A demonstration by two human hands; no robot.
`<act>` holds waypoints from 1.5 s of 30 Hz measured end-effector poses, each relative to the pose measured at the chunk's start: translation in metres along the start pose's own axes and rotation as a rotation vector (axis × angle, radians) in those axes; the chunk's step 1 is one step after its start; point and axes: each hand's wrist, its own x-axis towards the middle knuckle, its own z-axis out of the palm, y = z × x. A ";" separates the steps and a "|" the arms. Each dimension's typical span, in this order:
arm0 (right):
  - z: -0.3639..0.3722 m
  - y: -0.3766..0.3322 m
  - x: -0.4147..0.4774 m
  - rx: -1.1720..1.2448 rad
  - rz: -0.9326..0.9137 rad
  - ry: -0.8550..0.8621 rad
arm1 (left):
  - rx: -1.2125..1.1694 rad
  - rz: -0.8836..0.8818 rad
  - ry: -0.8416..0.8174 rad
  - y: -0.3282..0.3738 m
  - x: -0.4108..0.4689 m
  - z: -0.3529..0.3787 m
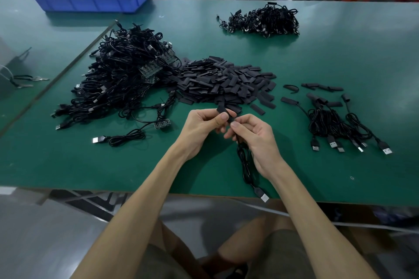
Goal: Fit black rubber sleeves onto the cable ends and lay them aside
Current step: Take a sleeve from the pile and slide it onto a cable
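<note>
The black sleeve (223, 111) is held just above the counter (340, 56), in front of the person, with its upper end sticking out past the left thumb. The cable (246, 165) runs down from the right hand, its loops lying on the counter and its plug (264, 197) near the counter's front edge. The step in hand looks like sliding the sleeve over the cable's end. To do it well, keep the sleeve's mouth squeezed open, line the end up straight with it, and push in short strokes with the grip close to the tip so nothing buckles. The left hand (201, 125) pinches the sleeve between thumb and curled fingers. The right hand (256, 137) is curled round the cable near its end, thumb meeting the sleeve. Whether the end is already inside is hidden behind the thumbs. Just beyond lies the heap of loose sleeves (226, 84), with the pile of bare cables (122, 70) to its left. To the right lies a small bunch of sleeved cables (335, 120), probably the place to lay this one.
</note>
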 end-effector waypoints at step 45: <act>0.003 0.002 0.001 0.059 -0.015 0.271 | 0.542 -0.126 -0.202 0.075 0.019 0.052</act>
